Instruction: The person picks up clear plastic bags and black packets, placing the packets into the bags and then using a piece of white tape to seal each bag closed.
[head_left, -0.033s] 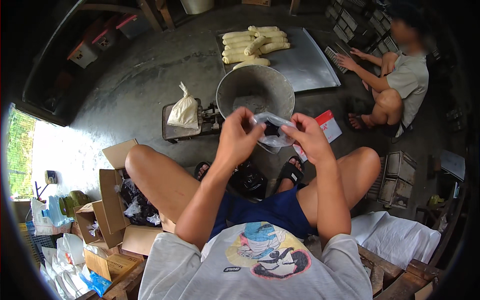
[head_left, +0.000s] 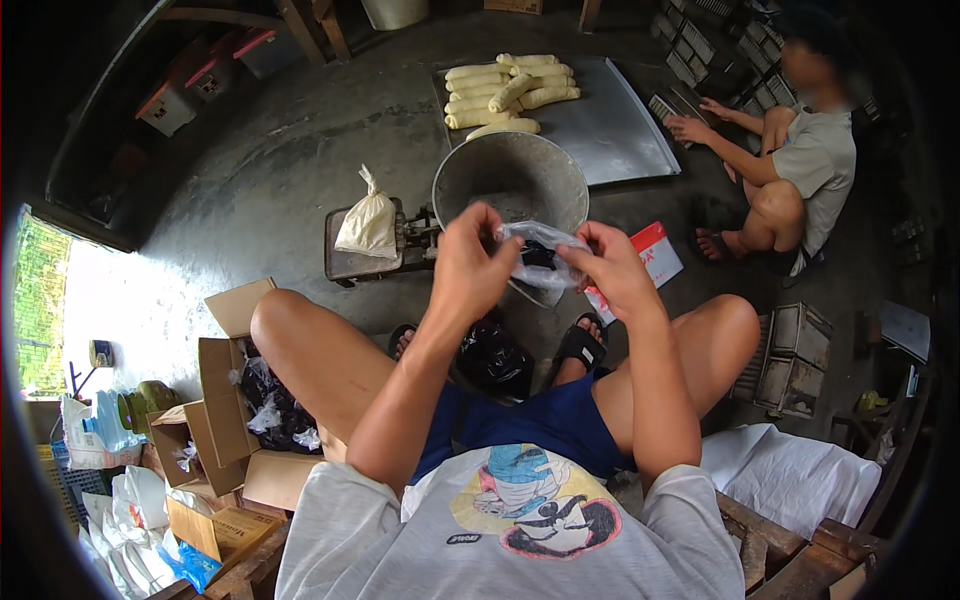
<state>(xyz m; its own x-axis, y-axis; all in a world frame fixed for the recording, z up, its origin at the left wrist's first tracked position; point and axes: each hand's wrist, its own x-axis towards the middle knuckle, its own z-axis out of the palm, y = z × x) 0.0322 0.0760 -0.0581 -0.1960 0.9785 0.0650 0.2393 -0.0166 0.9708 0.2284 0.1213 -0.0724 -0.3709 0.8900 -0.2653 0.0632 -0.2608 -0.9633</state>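
A clear plastic bag [head_left: 545, 270] is stretched between my two hands, its mouth spread and facing up. My left hand [head_left: 475, 260] pinches the left side of the rim between thumb and fingers. On the opposite side, my right hand [head_left: 612, 265] grips the rim the same way. Just beyond the bag stands a deep grey metal pot [head_left: 500, 165], with some residue on its inner bottom. Left of it, a tied bag of pale powder or dough [head_left: 370, 225] rests on the scale's platform [head_left: 350, 264]. A black plastic bag [head_left: 495, 360] lies between my feet.
Pale dough rolls [head_left: 480, 95] are piled on a metal sheet [head_left: 630, 135]. A person [head_left: 815, 165] squats at the right near stacked metal tins [head_left: 690, 50]. A red-and-white packet [head_left: 655, 255] lies beyond my right hand. Open cardboard boxes [head_left: 225, 420] stand at the left, white sheeting [head_left: 785, 475] at the right.
My hands have shifted slightly left and away, and the bag's mouth looks a little wider. The other person's nearer hand has moved slightly.
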